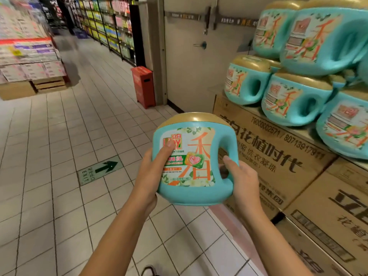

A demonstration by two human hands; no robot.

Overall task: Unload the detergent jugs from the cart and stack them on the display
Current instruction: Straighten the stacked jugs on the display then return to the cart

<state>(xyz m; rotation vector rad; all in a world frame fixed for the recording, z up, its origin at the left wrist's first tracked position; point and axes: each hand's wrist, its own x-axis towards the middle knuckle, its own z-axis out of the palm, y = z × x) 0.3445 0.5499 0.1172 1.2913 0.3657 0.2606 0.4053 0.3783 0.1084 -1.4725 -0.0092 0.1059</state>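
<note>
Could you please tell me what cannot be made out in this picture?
Head view:
- Cart: not in frame at all.
- Display jugs: cut by the right edge and blurred; count unclear.
- Right hand: fingers hidden inside the handle of the held jug.
- Left hand: fingers hidden behind that jug.
- Aisle shelves: too blurred to read.

a jug (194,160) sits between both hands, left of cartons (278,162); stacked jugs (294,100) rest on the cartons, right.

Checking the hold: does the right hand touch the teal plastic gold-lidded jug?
Touching. Head view: right hand curls round the handle of the teal plastic gold-lidded jug.
</note>
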